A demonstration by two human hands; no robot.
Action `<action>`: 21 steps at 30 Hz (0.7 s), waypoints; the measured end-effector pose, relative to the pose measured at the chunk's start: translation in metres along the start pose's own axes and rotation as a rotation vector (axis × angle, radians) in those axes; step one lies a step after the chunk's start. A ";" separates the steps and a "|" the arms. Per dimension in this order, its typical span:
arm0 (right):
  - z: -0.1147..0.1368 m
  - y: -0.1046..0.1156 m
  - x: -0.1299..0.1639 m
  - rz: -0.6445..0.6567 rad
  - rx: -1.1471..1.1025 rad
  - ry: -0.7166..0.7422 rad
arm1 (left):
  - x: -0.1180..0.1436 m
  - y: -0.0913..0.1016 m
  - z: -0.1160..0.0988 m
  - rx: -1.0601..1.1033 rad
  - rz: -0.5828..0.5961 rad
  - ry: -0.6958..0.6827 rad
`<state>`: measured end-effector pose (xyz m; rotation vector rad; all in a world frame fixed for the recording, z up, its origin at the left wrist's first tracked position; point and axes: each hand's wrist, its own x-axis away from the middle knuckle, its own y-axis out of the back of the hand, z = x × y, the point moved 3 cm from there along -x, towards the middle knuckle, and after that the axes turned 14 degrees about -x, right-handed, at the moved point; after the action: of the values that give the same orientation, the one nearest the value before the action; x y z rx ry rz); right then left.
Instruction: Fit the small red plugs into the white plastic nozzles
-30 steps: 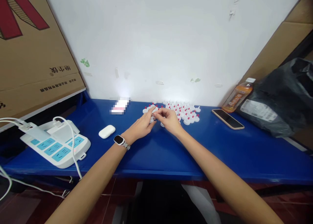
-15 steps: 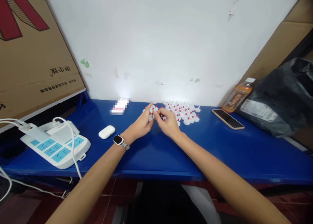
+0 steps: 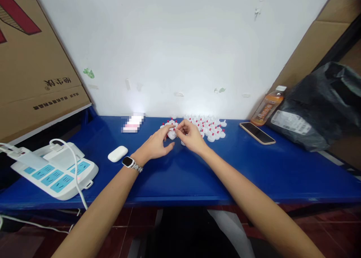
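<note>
Both hands meet over the middle of a blue table, near the white wall. My left hand, with a watch on its wrist, pinches a small white cap with a red tip. My right hand touches the same piece with its fingertips from the right. Just behind and to the right lies a cluster of several more white caps with red tips, and a few more lie behind my left fingers.
A white earbud case lies left of my left hand; a white power strip with cables sits at far left. A phone, an orange drink bottle and a black bag are at right. Cardboard boxes flank the table.
The camera view shifted, so everything slid slightly left and down. My hands stay together at the caps; the fingers have shifted on the small piece.
</note>
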<state>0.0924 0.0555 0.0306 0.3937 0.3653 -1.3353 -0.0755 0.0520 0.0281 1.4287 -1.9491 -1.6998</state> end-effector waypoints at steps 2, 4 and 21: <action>0.000 0.006 0.003 0.089 0.078 -0.031 | 0.000 0.005 0.008 0.010 -0.002 0.031; 0.000 0.009 0.007 0.211 0.204 -0.046 | -0.001 0.009 0.016 0.031 -0.026 0.086; -0.007 0.043 -0.025 -0.057 0.551 0.007 | -0.003 0.004 0.022 -0.026 -0.068 0.136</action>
<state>0.1298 0.0880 0.0389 0.8504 0.0054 -1.4824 -0.0908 0.0686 0.0257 1.5739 -1.8211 -1.6032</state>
